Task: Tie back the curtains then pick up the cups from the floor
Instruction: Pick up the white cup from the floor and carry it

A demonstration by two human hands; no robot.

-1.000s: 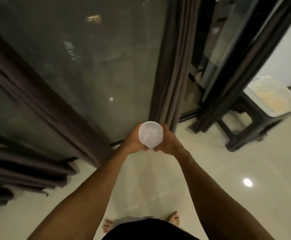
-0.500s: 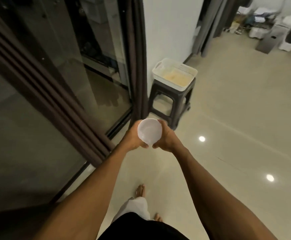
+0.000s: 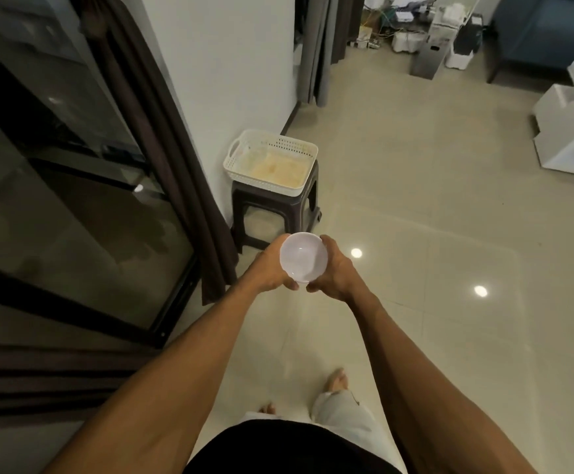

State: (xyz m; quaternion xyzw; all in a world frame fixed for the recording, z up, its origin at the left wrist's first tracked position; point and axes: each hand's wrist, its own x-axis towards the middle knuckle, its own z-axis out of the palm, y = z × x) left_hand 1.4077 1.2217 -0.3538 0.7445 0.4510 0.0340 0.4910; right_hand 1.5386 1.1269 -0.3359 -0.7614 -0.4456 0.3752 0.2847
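A white plastic cup (image 3: 303,256) is held upright in front of me, its open mouth facing the camera. My left hand (image 3: 271,272) grips its left side and my right hand (image 3: 335,270) grips its right side; whether more cups are stacked under it is hidden. A dark brown curtain (image 3: 162,131) hangs gathered along the edge of the glass sliding door (image 3: 56,186) to my left.
A white perforated basket (image 3: 244,148) sits on a dark plastic stool (image 3: 307,203) against the white wall, just beyond the cup. Grey curtains (image 3: 316,46), cables and boxes lie at the far end. White foam pieces (image 3: 569,131) lie on the tile floor at right.
My view has swung right, away from the glass door toward the room. The stool with the basket now stands straight ahead. Both hands keep the same hold on the cup.
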